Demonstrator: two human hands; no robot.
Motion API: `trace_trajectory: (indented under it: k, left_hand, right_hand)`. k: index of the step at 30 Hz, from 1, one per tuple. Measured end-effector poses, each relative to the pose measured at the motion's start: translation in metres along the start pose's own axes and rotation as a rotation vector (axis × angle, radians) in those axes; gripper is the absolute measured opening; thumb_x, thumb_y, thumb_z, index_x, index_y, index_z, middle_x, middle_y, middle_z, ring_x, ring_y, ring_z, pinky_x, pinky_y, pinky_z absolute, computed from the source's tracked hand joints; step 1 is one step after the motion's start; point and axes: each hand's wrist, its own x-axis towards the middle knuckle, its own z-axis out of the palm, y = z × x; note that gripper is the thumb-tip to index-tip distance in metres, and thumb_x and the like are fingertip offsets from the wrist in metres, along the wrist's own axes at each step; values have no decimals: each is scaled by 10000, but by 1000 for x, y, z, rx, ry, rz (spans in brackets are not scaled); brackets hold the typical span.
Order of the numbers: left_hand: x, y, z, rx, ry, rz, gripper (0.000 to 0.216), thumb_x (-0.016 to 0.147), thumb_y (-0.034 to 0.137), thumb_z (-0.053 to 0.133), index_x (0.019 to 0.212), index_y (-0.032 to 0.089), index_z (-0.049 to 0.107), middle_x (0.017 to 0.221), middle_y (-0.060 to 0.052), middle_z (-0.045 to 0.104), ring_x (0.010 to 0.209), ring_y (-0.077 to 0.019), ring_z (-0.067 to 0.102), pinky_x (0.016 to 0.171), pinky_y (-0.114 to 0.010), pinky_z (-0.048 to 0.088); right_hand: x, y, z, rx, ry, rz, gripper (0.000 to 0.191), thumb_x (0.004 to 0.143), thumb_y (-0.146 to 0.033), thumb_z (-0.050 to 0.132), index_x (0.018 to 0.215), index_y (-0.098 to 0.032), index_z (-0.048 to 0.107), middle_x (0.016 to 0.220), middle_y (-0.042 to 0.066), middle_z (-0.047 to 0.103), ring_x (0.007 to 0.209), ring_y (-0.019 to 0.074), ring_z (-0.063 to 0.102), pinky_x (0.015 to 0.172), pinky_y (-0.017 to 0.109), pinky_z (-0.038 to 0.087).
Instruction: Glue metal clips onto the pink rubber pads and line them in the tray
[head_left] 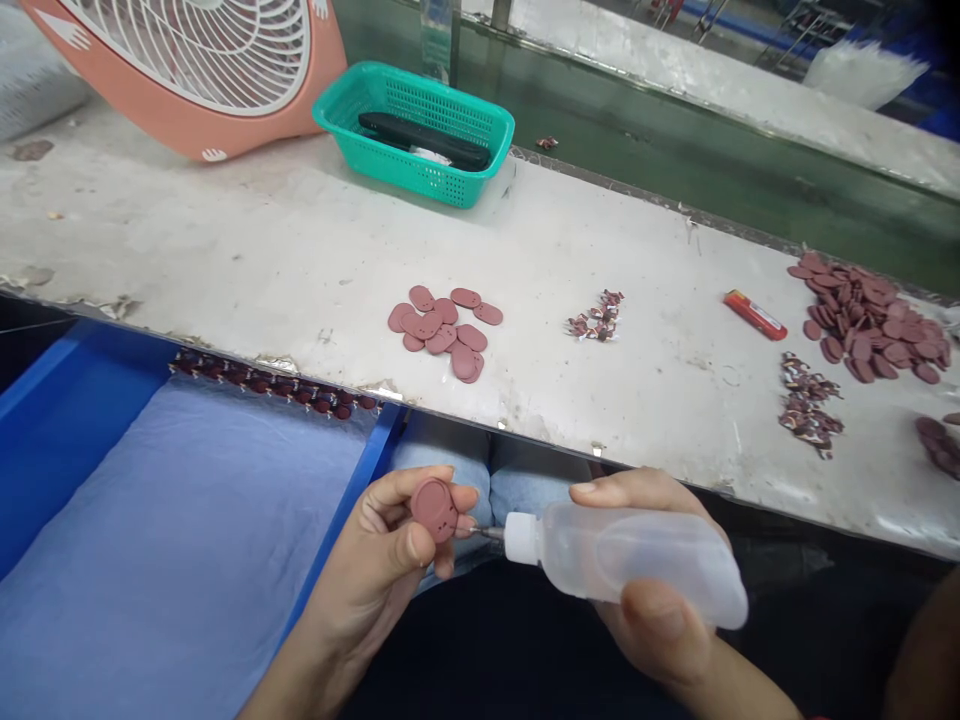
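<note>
My left hand [390, 555] pinches a small maroon oval piece [433, 508] between thumb and fingers, below the table's front edge. My right hand [652, 600] is wrapped round a clear squeeze bottle [630, 560] lying sideways. The bottle's thin metal tip [489, 533] points left and touches the edge of the maroon piece. Both hands hover over my lap.
On the white worktable [262, 260] lie a small pile of maroon ovals [446, 325], tiny parts [598, 318], a red lighter [754, 314], a larger oval pile [870, 318] and more small parts [808, 405]. A teal basket [416, 130] and pink fan [195, 70] stand behind. A blue tray [150, 520] sits at left.
</note>
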Motion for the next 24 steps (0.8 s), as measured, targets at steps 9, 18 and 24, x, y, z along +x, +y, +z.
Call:
trace_trajectory:
  k: [9,18,24]
  left_hand:
    - [0,-1,-1,17,12,-10,328,625,354,906,934,310,808,871,11,814,692,-106,720,524,-102,529]
    - [-2,0,-2,15,-23,-17,315,633,362,900,931,319,808,882,5,815,703,-121,742,514,-98,524]
    - [-1,1,-2,17,-21,-16,320,645,354,894,950,314,805,896,0,815,714,-123,742,520,-101,530]
  right_hand:
    - [-1,3,0,-48,-22,-43,295,914,-474,628,1123,-274,687,692,25,623,444,150,502,349,301,380]
    - [-1,1,0,-39,31,-26,322,874,-512,637,1081,-268,677,565,5,546,374,145,431,332,299,325]
    - [-1,3,-2,-73,19,-49,317,899,-496,626,1100,-256,675,610,18,587,399,149,453,335,303,346]
